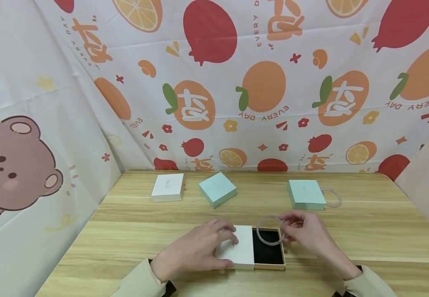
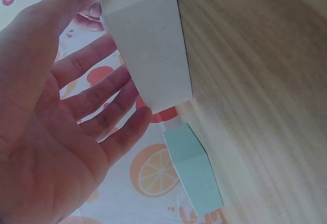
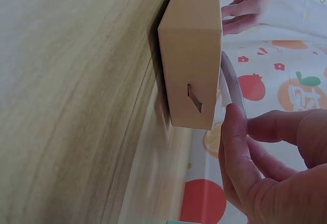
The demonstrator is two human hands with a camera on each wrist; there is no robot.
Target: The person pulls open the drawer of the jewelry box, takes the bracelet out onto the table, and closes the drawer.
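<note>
A white slide-out box [image 1: 244, 247] lies on the table with its tray pulled out to the right, showing a black lining [image 1: 268, 252]. My left hand [image 1: 197, 247] rests on the box's white sleeve, fingertips on its top and thumb by the near edge. In the left wrist view, these fingers [image 2: 102, 94] are spread, fairly straight, along the box [image 2: 153, 50]. My right hand [image 1: 307, 231] pinches a pale translucent bangle [image 1: 260, 235] between thumb and fingers. The bangle hangs tilted over the tray. A small slit with a tab [image 3: 194, 99] shows on the tray's end.
Farther back on the table [image 1: 125, 231] stand a white box [image 1: 168, 187], a mint-green box [image 1: 218, 189] and another mint-green box [image 1: 306, 194]. A second bangle [image 1: 335, 197] leans against the right side of that last box. A fruit-printed cloth [image 1: 214, 144] hangs behind the table.
</note>
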